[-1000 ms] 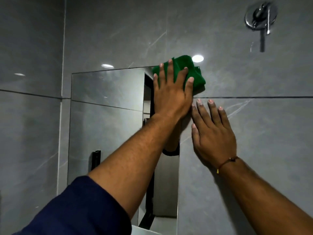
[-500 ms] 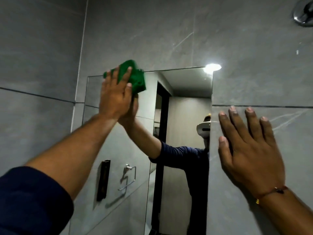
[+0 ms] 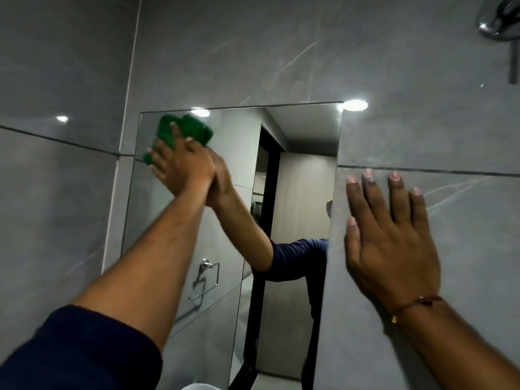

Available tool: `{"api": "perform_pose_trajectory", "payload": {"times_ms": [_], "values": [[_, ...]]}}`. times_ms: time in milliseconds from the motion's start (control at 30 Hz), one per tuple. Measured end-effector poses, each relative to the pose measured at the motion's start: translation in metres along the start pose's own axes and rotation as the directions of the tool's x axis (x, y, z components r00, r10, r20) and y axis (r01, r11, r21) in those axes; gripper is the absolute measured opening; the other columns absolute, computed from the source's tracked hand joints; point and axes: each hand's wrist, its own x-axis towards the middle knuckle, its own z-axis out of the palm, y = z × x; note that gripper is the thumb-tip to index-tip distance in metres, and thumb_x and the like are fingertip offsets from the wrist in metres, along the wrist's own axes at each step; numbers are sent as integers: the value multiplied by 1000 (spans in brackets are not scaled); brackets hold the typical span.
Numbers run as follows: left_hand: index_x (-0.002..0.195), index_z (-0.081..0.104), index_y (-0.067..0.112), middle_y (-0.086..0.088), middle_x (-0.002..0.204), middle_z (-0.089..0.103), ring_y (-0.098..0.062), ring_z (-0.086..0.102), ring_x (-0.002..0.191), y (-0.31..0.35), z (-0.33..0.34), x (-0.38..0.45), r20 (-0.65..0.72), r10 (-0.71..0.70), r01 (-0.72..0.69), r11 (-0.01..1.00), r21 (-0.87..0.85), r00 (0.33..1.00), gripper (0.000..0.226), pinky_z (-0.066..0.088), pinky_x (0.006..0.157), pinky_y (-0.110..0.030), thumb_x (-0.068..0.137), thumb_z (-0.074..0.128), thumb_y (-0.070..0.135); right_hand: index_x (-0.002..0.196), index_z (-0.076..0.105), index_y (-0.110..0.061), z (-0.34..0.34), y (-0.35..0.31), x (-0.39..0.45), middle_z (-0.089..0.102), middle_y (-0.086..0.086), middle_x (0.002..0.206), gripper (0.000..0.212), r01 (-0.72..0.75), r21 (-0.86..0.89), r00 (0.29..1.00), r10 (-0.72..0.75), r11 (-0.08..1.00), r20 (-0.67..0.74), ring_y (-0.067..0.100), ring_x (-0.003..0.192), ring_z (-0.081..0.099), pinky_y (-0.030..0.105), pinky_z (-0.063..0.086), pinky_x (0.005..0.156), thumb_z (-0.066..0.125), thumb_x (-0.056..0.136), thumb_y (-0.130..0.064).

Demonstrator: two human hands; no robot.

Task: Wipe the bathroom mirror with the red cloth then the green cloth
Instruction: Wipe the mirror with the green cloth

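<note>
Hands first: left hand (image 3: 180, 167) is flat against the mirror (image 3: 230, 209), fingers spread over the green cloth (image 3: 183, 130), pinning it to the glass near the upper left corner. Right hand (image 3: 391, 240) is splayed wide and holds nothing, palm on the grey tile wall (image 3: 422, 122) just right of the mirror's right edge; I read that as a brace.

Largest down. Wall: glossy, hard, fine to lean on. Mirror: tall frameless pane, stiff, slick and breakable, edges bare, so I'd keep pressure flat and moderate, not on the rim. It reflects a dark doorway, a towel ring and my own arm in a navy sleeve (image 3: 73, 353). Chrome fitting (image 3: 501, 21) sits far upper right, well apart from the work.

Green cloth: small, soft, light, bunched into a wad, part of it showing above and left of my fingers. It looks fluffy and it will slide easily on glass, so I judge palm pressure holds it better than a pinch; fingers over the top keep it from slipping out. It is motion-blurred, so I can't tell how it is folded.

Red cloth is not in view. With green in hand, I judge the job is on its second stage, top band being worked. Thin thread bracelet (image 3: 422, 301) on the right wrist.
</note>
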Motion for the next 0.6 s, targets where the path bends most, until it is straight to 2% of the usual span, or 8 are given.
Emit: {"api": "perform_pose_trajectory", "payload": {"times_ms": [100, 167, 267, 367, 400, 433, 467, 600], "values": [[164, 15, 44, -8, 176, 11, -33, 4, 163, 73, 9, -68, 23, 245, -245, 969, -18, 969, 57, 3, 131, -54, 107, 25, 47, 178, 19, -16, 0, 5, -3, 15, 10, 187, 74, 29, 9, 999, -29, 1000, 31, 38, 174, 9, 59, 11, 141, 37, 109, -34], [163, 16, 44, -5, 176, 9, -30, 2, 163, 106, 13, -119, 64, 475, -474, 880, -33, 877, 58, 4, 132, -54, 107, 28, 47, 178, 24, -17, -1, 11, -6, 21, 8, 186, 75, 52, 27, 998, -53, 998, 39, 36, 174, 13, 57, 12, 141, 42, 107, -32], [163, 21, 43, -4, 177, 9, -29, 0, 163, 103, 11, -171, 179, 814, -821, 568, -47, 553, 61, 8, 131, -56, 104, 38, 43, 175, 33, -14, -4, 24, -17, 30, 9, 183, 74, 67, 43, 997, -69, 997, 40, 37, 172, 22, 55, 16, 141, 44, 103, -25], [161, 32, 37, -6, 175, 19, -31, 7, 163, 53, 2, -162, 255, 950, -980, 195, -32, 181, 62, 14, 129, -56, 100, 45, 39, 173, 38, -10, -5, 30, -33, 35, 12, 181, 72, 65, 40, 997, -67, 997, 37, 37, 171, 26, 56, 18, 140, 44, 101, -21], [160, 35, 36, -7, 174, 21, -32, 9, 163, 35, 0, -151, 270, 958, -993, 108, -36, 95, 62, 14, 129, -56, 99, 46, 38, 173, 37, -10, -4, 30, -36, 35, 12, 181, 73, 62, 38, 997, -64, 997, 40, 37, 171, 25, 56, 18, 140, 43, 101, -22], [160, 37, 35, -8, 173, 23, -33, 11, 162, 21, -1, -138, 274, 959, -996, 81, -40, 67, 62, 15, 129, -56, 98, 46, 37, 174, 36, -11, -5, 30, -39, 34, 12, 181, 74, 56, 35, 998, -58, 998, 40, 37, 171, 24, 57, 19, 140, 43, 101, -24], [159, 38, 36, -8, 173, 24, -33, 11, 162, 10, -2, -122, 259, 959, -990, 131, -45, 115, 62, 15, 129, -57, 98, 46, 37, 174, 34, -12, -4, 27, -40, 33, 12, 181, 74, 56, 31, 998, -57, 998, 37, 38, 171, 23, 58, 18, 139, 42, 102, -27], [160, 29, 43, 0, 176, 14, -26, 1, 164, -26, -6, -38, 180, 814, -822, 568, -43, 553, 59, 7, 131, -55, 102, 37, 38, 176, 27, -13, 1, 17, -37, 26, 14, 183, 76, 42, 2, 999, -42, 999, 30, 40, 172, 17, 62, 16, 139, 41, 107, -38]]}}
